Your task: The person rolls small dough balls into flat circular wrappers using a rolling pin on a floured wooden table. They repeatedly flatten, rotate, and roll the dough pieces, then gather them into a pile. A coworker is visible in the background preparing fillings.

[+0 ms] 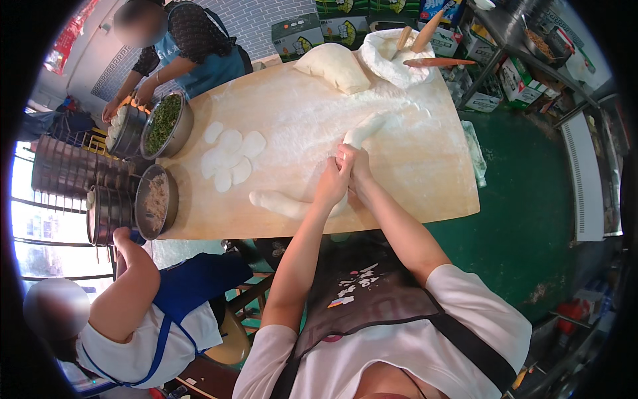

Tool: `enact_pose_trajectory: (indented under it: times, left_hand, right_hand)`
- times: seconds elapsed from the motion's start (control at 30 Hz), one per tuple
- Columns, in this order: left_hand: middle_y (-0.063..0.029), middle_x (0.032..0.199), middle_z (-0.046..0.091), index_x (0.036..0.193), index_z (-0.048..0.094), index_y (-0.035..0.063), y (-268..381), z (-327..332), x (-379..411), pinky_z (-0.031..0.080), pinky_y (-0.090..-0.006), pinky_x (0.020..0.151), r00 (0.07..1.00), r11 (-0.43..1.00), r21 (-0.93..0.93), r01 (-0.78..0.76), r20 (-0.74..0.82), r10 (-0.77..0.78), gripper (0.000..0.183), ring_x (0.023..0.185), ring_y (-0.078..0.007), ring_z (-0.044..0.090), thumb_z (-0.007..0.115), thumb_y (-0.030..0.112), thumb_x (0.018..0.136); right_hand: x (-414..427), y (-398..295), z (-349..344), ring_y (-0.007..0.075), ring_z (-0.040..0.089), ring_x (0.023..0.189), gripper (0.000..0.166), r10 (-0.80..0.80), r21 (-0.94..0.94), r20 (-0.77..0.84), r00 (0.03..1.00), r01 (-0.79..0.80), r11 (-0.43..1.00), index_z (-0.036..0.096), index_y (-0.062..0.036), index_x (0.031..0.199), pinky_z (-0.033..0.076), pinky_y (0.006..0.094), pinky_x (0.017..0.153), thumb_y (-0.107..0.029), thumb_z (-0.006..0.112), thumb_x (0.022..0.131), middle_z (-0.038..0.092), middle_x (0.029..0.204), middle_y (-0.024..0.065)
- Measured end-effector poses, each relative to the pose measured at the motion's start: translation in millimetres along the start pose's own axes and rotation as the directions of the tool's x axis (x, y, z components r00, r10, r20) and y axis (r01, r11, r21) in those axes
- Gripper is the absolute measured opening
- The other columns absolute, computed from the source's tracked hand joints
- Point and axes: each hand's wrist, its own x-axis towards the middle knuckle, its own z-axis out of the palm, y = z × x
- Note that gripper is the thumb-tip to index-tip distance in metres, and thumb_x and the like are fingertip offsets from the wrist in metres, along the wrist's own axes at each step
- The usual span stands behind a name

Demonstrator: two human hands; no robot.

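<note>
A long, thick rope of dough lies across the floured wooden table [423, 164]. My right hand [358, 162] grips it where its far end [368, 125] stretches away from me. Pressed against the right hand is my left hand [333, 180], its fingers also closed on the dough. The near stretch of the dough rope [281, 205] curves off to the left, passing beneath my left forearm. Whether the two stretches are joined under my hands is hidden. To the left, several flat round dough wrappers [230, 154] lie overlapping on the table.
A large dough mass [335, 65] rests at the far edge beside a flour sack [374, 52] holding wooden tools. Bowls of chopped greens [164, 122] and filling [157, 199] stand left, near stacked metal steamers [82, 162]. Two co-workers [199, 55] [144, 319] handle steamers there.
</note>
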Motion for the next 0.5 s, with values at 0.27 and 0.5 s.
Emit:
enact_pose_trajectory:
  times: [0.27,0.5]
  left_hand:
    - [-0.0173,0.073,0.062,0.096,0.058,-0.0067,-25,19,19,0.051,-0.0388,0.068,0.999,0.999,-0.023,-0.032,0.031,0.033,0.069,0.070,-0.0280,0.065,0.042,0.060,0.095]
    - [-0.0123,0.067,0.062,0.092,0.055,-0.0057,38,3,2,0.050,-0.0329,0.055,0.881,0.986,0.053,0.159,0.442,-0.166,0.067,0.052,-0.0231,0.062,0.042,0.060,0.097]
  right_hand:
    - [17,-12,-12,0.0083,0.042,0.051,0.013,0.059,0.047,0.012,0.998,-0.060,0.997,0.054,-0.0108,0.079,0.037,0.0257,0.049,-0.015,0.063,0.086,0.045,0.062,-0.0025]
    - [30,-52,-26,0.0078,0.039,0.049,0.011,0.050,0.058,-0.097,0.994,-0.045,0.997,0.054,-0.0121,0.083,0.033,0.0257,0.045,-0.017,0.063,0.089,0.041,0.062,-0.0048]
